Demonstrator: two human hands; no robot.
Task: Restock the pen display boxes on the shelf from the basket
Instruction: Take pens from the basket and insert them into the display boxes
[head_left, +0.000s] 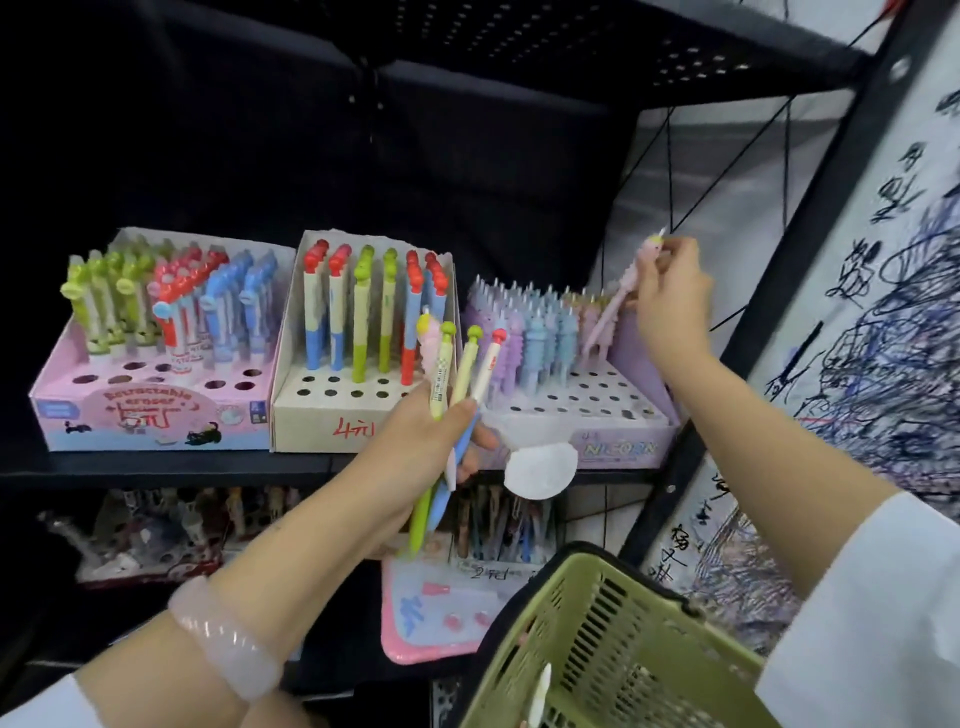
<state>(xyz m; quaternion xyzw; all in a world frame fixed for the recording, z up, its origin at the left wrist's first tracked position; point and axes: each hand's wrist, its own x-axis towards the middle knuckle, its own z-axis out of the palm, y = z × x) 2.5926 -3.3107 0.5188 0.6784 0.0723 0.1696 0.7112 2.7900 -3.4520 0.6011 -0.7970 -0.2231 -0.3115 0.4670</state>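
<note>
on the shelf (156, 465) at far left stands the pink display box (150, 405) with green, red and blue pens in its back rows and open holes in front. just beside it is the cream box (322, 415), holding a row of red- and green-topped pens upright, its front holes bare. my left hand (421, 447), with a pale bracelet (223, 639) on the wrist, is curled round a bunch of pens (457, 395) in front of that box, their knobbed tops pointing up and their tips hanging below my palm. next comes the lilac box (613, 441), packed at the back with purple, blue and pink pens. my right hand (670, 296) pinches the top of a pink pen (608, 312), tilted, its tip down over the right end of the lilac box. the green basket (613, 649) sits low at right, below my right arm.
</note>
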